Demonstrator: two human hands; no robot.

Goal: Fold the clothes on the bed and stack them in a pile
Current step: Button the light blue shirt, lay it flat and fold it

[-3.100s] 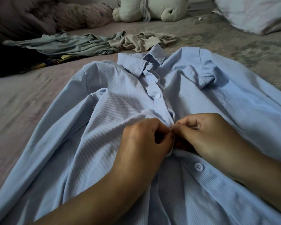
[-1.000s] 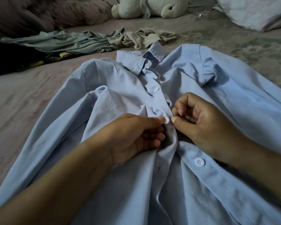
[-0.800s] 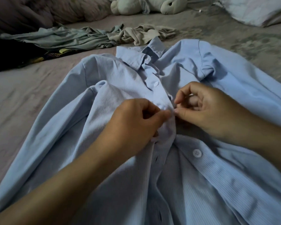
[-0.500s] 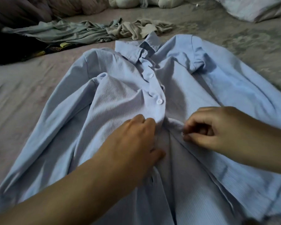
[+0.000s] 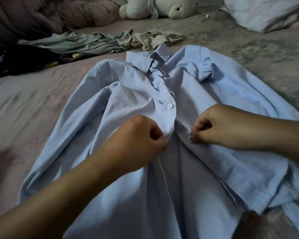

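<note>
A light blue button-up shirt (image 5: 188,178) lies face up on the bed, collar pointing away from me, sleeves spread to both sides. Its upper buttons are fastened; a white button (image 5: 169,106) shows just above my hands. My left hand (image 5: 136,144) pinches the left front edge of the shirt below that button. My right hand (image 5: 217,125) pinches the right front edge, a short gap away. The front below my hands lies open.
Behind the collar lie a crumpled beige garment (image 5: 150,40) and a grey-green garment (image 5: 83,44). A dark garment (image 5: 16,61) sits at the left. A white plush toy (image 5: 159,7), a bunched blanket (image 5: 33,16) and a pillow (image 5: 266,11) line the far side.
Both hands fastened a button higher up, then moved down the shirt front. They now pinch the two front edges lower, slightly apart.
</note>
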